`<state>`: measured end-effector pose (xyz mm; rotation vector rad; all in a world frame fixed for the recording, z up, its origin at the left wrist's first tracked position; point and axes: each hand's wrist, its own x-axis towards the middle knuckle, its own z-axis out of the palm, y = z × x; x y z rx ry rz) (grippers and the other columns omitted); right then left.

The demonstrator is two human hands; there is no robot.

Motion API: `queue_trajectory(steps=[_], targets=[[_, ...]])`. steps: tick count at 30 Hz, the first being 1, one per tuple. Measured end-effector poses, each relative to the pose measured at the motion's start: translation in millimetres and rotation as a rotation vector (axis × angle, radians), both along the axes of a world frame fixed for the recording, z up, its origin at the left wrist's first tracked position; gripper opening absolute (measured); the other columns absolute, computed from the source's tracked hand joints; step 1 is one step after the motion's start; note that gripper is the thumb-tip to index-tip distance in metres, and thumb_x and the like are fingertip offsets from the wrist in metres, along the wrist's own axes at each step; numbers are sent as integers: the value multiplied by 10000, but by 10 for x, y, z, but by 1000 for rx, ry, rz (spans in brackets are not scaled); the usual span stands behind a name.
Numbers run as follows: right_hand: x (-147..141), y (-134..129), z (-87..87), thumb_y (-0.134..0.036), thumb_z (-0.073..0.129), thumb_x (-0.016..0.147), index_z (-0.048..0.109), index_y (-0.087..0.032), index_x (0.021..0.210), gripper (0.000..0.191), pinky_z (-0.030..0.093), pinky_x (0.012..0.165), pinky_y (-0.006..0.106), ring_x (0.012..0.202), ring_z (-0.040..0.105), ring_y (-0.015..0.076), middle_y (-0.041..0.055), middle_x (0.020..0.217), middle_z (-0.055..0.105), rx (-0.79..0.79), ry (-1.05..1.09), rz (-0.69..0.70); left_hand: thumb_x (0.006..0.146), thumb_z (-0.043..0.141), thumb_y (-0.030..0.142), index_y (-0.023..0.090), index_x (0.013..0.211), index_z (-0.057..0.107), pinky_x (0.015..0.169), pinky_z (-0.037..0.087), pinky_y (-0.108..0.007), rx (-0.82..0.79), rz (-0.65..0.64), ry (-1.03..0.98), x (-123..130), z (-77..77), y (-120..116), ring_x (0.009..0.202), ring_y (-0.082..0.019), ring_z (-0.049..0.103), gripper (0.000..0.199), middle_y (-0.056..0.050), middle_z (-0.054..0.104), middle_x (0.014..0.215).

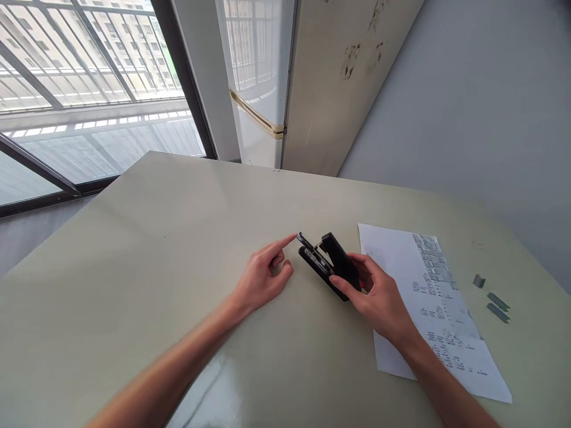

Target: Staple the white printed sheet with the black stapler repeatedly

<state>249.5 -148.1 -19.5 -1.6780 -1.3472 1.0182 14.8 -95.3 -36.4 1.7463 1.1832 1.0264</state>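
Black stapler: my right hand clamped it; my left hand, thumb and index apart, touched its ten-o'clock tip; light, straight pressure seemed best.

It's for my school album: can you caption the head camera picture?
Right hand holding an opened stapler, left hand at its raised rail, with paper and gray strips nearby.

Right hand partly hides stapler; print on paper is illegibly small; bottom edge crops 2 forearms.
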Motion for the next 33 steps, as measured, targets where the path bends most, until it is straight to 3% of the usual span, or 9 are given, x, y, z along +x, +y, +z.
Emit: queue_trajectory(steps=[5,15,22,25,28,30,33], targets=[[-91,-8,-21,-539,790,857,647,-261,1246,499,584,946,439,1084,724,292,97,1200,768,22,-15,-32,822,572,122,239,1458,663,700,378,-271,15,-30,42,21,56,-30,662,-150,412,653,39,434,732],[-155,-26,-100,-541,774,869,653,-271,1223,461,582,869,422,1018,721,283,85,1161,777,93,-107,-111,847,557,101,276,1515,597,657,404,-266,82,-162,112,22,6,-32,643,-143,466,691,9,535,817],[-173,-10,-122,-544,766,875,648,-277,1206,442,568,857,427,1035,714,292,83,1156,776,115,-144,-120,844,621,130,283,1429,671,657,400,-285,-34,-190,8,43,24,-62,593,-136,454,607,4,581,838],[-176,-12,-135,-538,763,877,648,-269,1205,440,571,853,426,1047,718,301,94,1160,777,133,-145,-108,823,663,150,272,1360,717,674,385,-285,-78,-116,-85,51,45,-66,609,-141,429,553,19,542,789],[-154,35,-143,-539,750,888,651,-267,1206,430,568,853,426,1012,719,294,87,1144,777,164,-202,-88,810,679,168,246,1321,731,697,371,-277,-76,41,-148,29,67,-31,650,-147,395,519,47,429,712],[-139,144,-140,-529,743,895,650,-264,1214,425,564,857,425,987,717,286,82,1143,776,192,-248,-53,840,688,216,226,1257,746,663,351,-272,-134,122,-212,2,71,12,642,-140,373,421,51,393,701],[-155,447,-133,-489,734,901,649,-247,1211,403,556,865,432,973,711,289,91,1137,772,260,-309,19,908,705,362,198,1086,749,575,295,-260,-326,134,-407,-37,53,81,604,-121,350,245,48,395,686]])
